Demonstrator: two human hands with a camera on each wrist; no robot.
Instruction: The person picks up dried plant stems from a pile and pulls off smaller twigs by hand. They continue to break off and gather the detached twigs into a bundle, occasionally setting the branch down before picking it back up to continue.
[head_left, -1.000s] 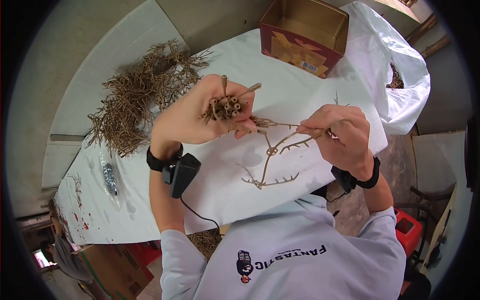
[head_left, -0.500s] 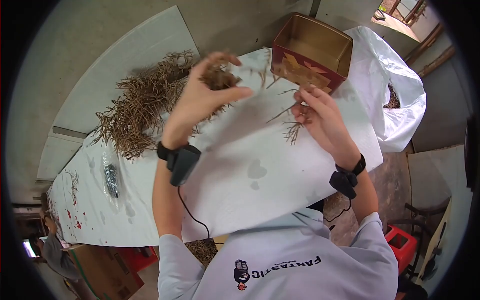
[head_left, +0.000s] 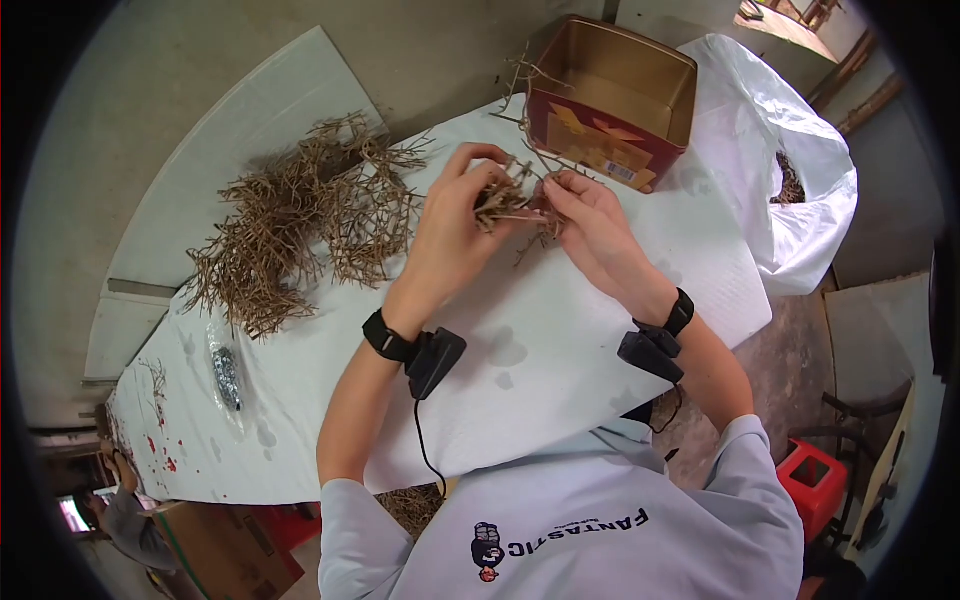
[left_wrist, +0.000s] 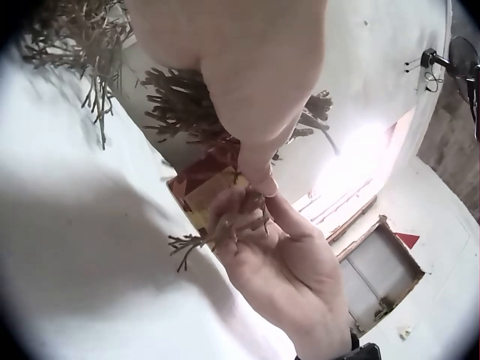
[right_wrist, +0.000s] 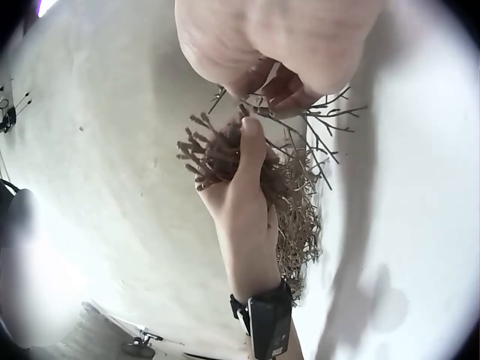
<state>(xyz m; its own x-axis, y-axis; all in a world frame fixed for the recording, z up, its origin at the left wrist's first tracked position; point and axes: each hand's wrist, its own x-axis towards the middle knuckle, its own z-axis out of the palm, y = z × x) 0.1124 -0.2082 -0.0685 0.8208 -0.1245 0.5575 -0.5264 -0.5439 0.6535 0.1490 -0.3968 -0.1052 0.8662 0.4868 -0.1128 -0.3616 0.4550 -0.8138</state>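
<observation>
My left hand [head_left: 452, 222] curls round a bundle of brown twig-like stems [head_left: 500, 200], whose stubby ends fan out past the thumb in the right wrist view [right_wrist: 214, 154]. Close against it, my right hand [head_left: 600, 228] pinches a thin branched brown stem [head_left: 532, 140] between thumb and fingers. That stem's upper tips rise in front of the tin box, and more forks hang below the fingers. In the left wrist view a forked piece [left_wrist: 187, 244] sticks out beside the right palm. The exact contact between the two hands' fingertips is partly hidden.
A heap of brown branches [head_left: 290, 215] lies at the left of the white-covered table [head_left: 540, 400]. Behind the hands stands a red and gold tin box [head_left: 590, 130], a white plastic bag [head_left: 815, 225] beside it. A clear packet [head_left: 226, 378] lies at the left.
Since the blurred moment half a second ago, the left hand has come right and down, closing round the bundle and meeting the right hand. The right hand has moved slightly left with its stem.
</observation>
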